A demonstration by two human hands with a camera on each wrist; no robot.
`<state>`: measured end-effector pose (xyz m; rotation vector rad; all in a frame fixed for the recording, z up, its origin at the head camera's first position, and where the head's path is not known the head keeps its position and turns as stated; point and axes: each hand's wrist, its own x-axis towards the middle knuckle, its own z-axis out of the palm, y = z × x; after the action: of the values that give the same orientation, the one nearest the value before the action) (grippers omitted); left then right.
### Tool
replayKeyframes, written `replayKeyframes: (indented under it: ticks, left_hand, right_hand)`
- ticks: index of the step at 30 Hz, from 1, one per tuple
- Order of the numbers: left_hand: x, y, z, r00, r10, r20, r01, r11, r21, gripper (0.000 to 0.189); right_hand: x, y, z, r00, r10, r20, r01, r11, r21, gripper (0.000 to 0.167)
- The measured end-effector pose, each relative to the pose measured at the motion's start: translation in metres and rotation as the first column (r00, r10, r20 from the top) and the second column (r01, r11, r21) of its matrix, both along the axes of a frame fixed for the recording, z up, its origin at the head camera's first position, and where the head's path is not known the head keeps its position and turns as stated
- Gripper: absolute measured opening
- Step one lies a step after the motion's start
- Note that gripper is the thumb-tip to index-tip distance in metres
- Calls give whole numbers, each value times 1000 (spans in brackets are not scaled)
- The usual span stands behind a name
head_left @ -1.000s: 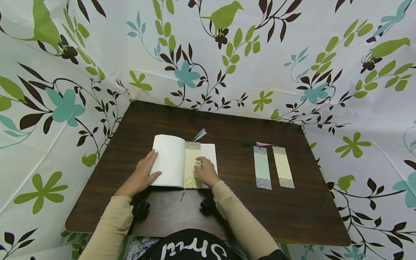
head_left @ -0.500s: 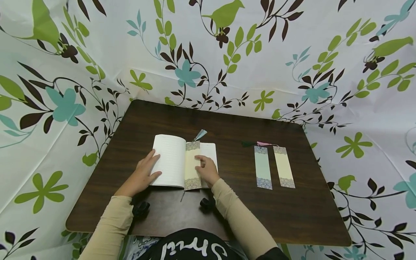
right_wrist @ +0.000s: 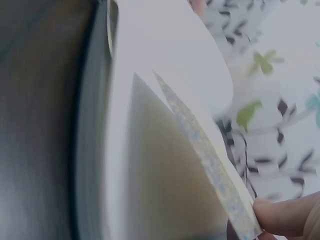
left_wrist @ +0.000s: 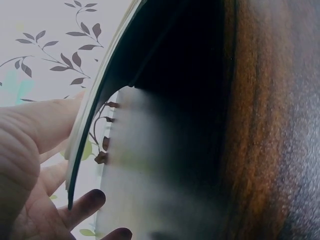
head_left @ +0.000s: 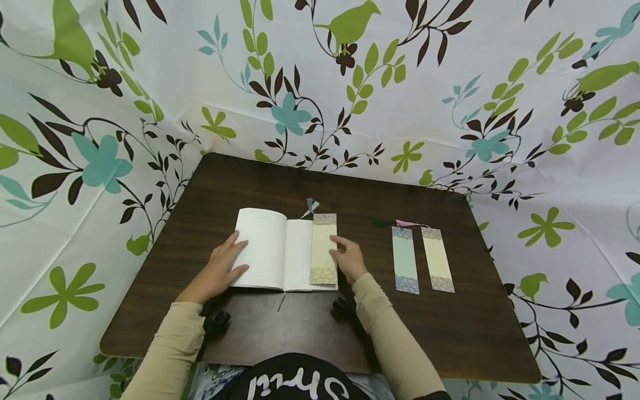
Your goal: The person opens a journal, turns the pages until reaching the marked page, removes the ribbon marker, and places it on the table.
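An open notebook (head_left: 260,250) with lined white pages lies before me. My left hand (head_left: 217,265) grips its left side; in the left wrist view the cover and pages (left_wrist: 82,120) pass between thumb and fingers. My right hand (head_left: 350,259) pinches the right edge of a cream bookmark (head_left: 324,241) with patterned ends and a light blue tassel (head_left: 311,206). This bookmark overlaps the outer part of the right page. Its near end (right_wrist: 210,160) tilts up from the page in the right wrist view, with the thumb (right_wrist: 285,215) at its edge.
Right of the notebook lie a pale green bookmark (head_left: 405,258) and another cream bookmark (head_left: 438,258), with a dark green and a pink tassel (head_left: 407,223) at their tops. A thin ribbon (head_left: 281,303) hangs from the notebook onto the dark wooden table (head_left: 250,333). Patterned fabric surrounds the table.
My right hand has slid the cream bookmark rightward from near the notebook's gutter to the right page's outer edge. The left hand has stayed in place.
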<state>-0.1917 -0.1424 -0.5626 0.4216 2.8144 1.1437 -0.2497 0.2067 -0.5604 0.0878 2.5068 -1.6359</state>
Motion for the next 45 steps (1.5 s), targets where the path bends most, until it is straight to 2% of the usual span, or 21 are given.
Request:
replayKeyframes:
  ticks: [5,8,11,15,20,26,36,40,42,45]
  left_hand:
    - [1,2,2,1000,-5,-3,5,1000,-7,62]
    - [2,1,1,1000,-4,-4,4,1000,-6,61]
    - [2,1,0,1000,-4,-7,4,1000,2,61]
    - [2,0,-2,1000,-6,-9,6,1000,4,62]
    - [1,1,-3,1000,-3,-11,3,1000,0,62]
    - [1,1,-1,1000,4,5,-4,1000,-7,62]
    - [3,2,3,1000,5,18,-5,1000,-11,62]
    - [3,3,4,1000,1,16,-1,1000,-15,62]
    - [2,3,4,1000,-1,13,2,1000,-18,62]
    - [2,4,5,1000,-5,7,5,1000,-24,62]
  right_hand:
    - [-1,43,0,998,-52,26,50,996,73,42]
    - [-2,64,-2,999,-33,18,30,987,157,43]
    - [-1,80,-6,1000,10,-1,-10,967,254,44]
    - [1,93,-10,998,49,-28,-35,925,378,44]
    - [1,101,-12,993,85,-77,-37,870,492,44]
    - [2,103,-16,990,101,-94,-24,800,599,43]
    - [4,99,-14,991,77,-112,12,772,636,47]
    - [5,88,-11,976,144,-160,-10,773,634,49]
    - [7,80,-11,961,218,-168,-64,771,633,55]
    - [9,67,-12,916,372,-152,-186,729,659,69]
